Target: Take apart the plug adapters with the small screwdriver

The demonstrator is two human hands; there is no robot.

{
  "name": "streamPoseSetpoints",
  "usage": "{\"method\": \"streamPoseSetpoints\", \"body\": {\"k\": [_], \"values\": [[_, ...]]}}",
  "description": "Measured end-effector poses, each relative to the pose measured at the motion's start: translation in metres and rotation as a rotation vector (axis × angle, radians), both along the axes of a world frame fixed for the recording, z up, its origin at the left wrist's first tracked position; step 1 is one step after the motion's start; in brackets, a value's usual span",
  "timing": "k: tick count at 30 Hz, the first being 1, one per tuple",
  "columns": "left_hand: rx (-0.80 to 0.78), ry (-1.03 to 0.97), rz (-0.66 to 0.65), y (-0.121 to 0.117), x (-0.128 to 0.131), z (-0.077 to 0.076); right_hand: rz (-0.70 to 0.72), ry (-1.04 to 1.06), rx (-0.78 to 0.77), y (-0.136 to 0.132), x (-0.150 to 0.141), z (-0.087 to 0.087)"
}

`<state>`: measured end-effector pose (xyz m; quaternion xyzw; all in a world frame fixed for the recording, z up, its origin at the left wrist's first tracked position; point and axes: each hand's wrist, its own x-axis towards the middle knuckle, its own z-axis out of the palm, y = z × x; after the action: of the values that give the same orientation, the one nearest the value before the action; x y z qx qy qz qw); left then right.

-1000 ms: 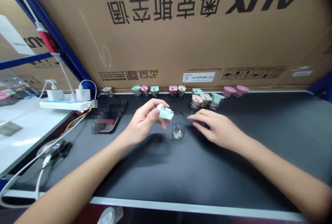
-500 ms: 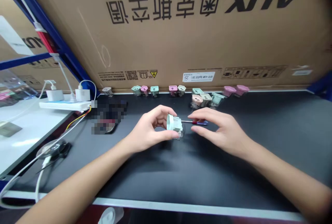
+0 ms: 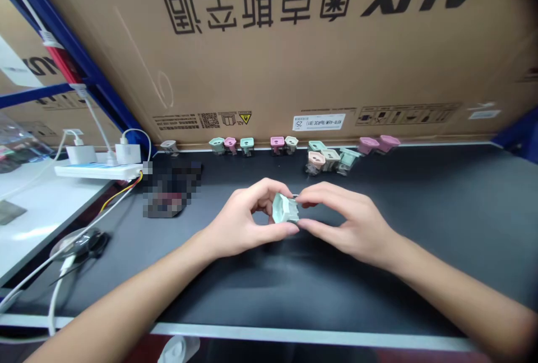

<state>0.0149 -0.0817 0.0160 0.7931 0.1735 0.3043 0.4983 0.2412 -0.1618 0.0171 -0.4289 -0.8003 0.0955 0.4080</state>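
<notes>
The mint-green part (image 3: 284, 209) is held above the table (image 3: 336, 284), pinched between the fingers of the left hand (image 3: 247, 220). Its opposite end is met by the right hand's (image 3: 351, 220) fingertips.

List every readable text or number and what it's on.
"AUX", upside down: big cardboard box
"奥克斯空调", upside down: same box
"KFR-46", "BpR3E (B1)", "25", upside down: white label on it
"AUX", partly hidden: box behind blue frame
Box fine print: too small.
</notes>
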Motion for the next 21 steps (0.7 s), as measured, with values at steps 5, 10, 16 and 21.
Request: {"method": "streamPoseSetpoints", "body": {"k": [5,10,16,21], "values": [[0.017,0.083,-0.045,0.0003,0.0001,0.001,0.005,-0.036,-0.022,-0.0005,-0.0003,-0.0014],[0.073,0.166,-0.016,-0.0013,0.0006,0.0009,0.011,-0.038,-0.072,0.0011,-0.0005,-0.0048],[0.054,0.138,0.018,-0.0044,0.0023,-0.0003,0.034,-0.025,-0.053,0.0013,-0.0001,-0.0064],[0.064,0.162,-0.012,-0.0029,0.0002,0.0045,0.023,-0.017,-0.049,-0.0005,-0.0018,-0.0056]]}}
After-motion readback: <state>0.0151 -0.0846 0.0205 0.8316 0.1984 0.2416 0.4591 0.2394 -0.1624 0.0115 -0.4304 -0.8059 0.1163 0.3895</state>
